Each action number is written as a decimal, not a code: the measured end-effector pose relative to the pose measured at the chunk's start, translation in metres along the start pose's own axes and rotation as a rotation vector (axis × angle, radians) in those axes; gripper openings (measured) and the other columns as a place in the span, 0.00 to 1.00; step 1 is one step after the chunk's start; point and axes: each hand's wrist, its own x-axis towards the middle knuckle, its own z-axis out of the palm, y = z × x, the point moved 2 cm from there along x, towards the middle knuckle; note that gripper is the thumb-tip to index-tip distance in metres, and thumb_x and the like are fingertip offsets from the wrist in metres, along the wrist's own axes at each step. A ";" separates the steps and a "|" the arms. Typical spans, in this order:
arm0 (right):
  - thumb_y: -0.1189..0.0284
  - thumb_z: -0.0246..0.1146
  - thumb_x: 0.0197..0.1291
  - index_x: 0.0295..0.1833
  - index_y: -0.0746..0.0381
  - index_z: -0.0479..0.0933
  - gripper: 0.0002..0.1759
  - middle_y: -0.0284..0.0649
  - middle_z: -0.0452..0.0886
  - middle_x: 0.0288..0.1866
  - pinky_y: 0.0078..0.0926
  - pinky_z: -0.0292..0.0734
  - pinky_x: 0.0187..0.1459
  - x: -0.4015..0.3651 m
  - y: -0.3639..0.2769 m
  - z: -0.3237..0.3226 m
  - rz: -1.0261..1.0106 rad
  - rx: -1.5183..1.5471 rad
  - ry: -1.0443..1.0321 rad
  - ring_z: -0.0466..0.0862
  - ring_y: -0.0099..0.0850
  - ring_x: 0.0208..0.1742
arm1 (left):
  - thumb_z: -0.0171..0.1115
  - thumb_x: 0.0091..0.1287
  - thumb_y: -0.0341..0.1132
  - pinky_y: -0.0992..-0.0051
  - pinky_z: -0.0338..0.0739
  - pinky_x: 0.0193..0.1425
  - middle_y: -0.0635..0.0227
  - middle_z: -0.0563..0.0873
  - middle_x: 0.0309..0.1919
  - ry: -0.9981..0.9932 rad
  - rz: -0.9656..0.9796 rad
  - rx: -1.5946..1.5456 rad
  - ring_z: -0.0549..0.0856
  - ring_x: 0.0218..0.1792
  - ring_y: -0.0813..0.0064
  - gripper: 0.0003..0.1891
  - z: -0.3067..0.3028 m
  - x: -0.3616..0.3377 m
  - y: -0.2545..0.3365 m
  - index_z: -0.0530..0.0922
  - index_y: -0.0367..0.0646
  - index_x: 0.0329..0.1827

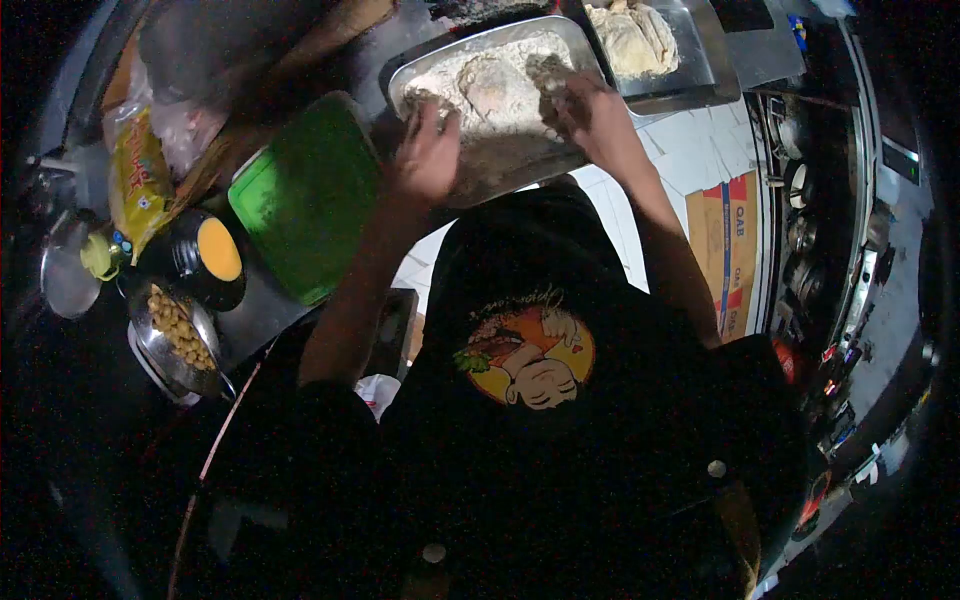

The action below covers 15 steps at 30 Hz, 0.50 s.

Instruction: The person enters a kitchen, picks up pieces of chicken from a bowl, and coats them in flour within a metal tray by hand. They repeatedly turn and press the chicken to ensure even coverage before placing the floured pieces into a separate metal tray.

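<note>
A metal tray (530, 172) holds white flour (515, 120), with a flour-coated piece (485, 88) lying near its middle. At the left side of the flour is my left hand (432, 150), its coated fingers apart and touching the flour. My right hand (600, 120) reaches in from the right side, fingers spread and somewhat blurred, with flour on the tips. Neither hand shows a grip on the coated piece between them.
A second tray (705, 85) at the upper right holds more coated pieces (635, 42). On the left are a green tray (310, 190), a yellow packet (140, 170), a container of orange-yellow liquid (218, 250) and a bowl of small pale-brown pieces (180, 330). A cardboard box (722, 245) stands right.
</note>
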 end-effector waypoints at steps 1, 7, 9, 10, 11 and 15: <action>0.81 0.60 0.53 0.57 0.65 0.71 0.23 0.55 0.75 0.57 0.41 0.73 0.55 0.008 -0.004 -0.001 -0.120 -0.021 0.097 0.77 0.52 0.54 | 0.65 0.53 0.35 0.56 0.65 0.67 0.46 0.70 0.57 0.007 -0.003 0.002 0.72 0.60 0.48 0.28 0.002 -0.002 0.001 0.70 0.36 0.59; 0.82 0.56 0.54 0.69 0.57 0.63 0.34 0.51 0.66 0.68 0.39 0.65 0.67 0.034 0.004 0.009 -0.392 -0.330 -0.136 0.66 0.50 0.68 | 0.65 0.52 0.38 0.49 0.54 0.71 0.49 0.75 0.50 0.200 0.409 0.530 0.75 0.56 0.51 0.28 0.009 -0.013 0.000 0.72 0.34 0.55; 0.80 0.55 0.56 0.70 0.57 0.62 0.33 0.50 0.64 0.70 0.39 0.65 0.66 0.015 0.018 0.010 -0.300 -0.378 -0.127 0.63 0.53 0.70 | 0.64 0.53 0.37 0.49 0.55 0.70 0.51 0.76 0.47 0.221 0.398 0.559 0.77 0.54 0.53 0.25 0.012 -0.011 -0.008 0.72 0.35 0.52; 0.69 0.55 0.60 0.64 0.59 0.68 0.25 0.50 0.70 0.64 0.41 0.72 0.60 0.009 0.021 0.017 -0.327 -0.457 -0.047 0.69 0.51 0.65 | 0.64 0.54 0.36 0.50 0.56 0.70 0.53 0.77 0.44 0.229 0.396 0.596 0.79 0.51 0.55 0.22 0.014 -0.010 -0.011 0.73 0.36 0.50; 0.69 0.55 0.60 0.64 0.59 0.68 0.25 0.50 0.70 0.64 0.41 0.72 0.60 0.005 0.031 0.028 -0.340 -0.465 -0.056 0.69 0.51 0.65 | 0.64 0.54 0.36 0.50 0.56 0.70 0.53 0.77 0.44 0.239 0.383 0.588 0.79 0.51 0.55 0.22 0.022 -0.008 -0.015 0.73 0.36 0.50; 0.69 0.61 0.57 0.45 0.63 0.79 0.13 0.53 0.82 0.40 0.43 0.78 0.44 0.020 0.016 0.019 -0.094 -0.385 -0.166 0.83 0.50 0.44 | 0.53 0.65 0.39 0.54 0.74 0.54 0.59 0.83 0.42 0.328 0.367 0.658 0.83 0.45 0.61 0.09 0.044 0.010 -0.027 0.79 0.52 0.44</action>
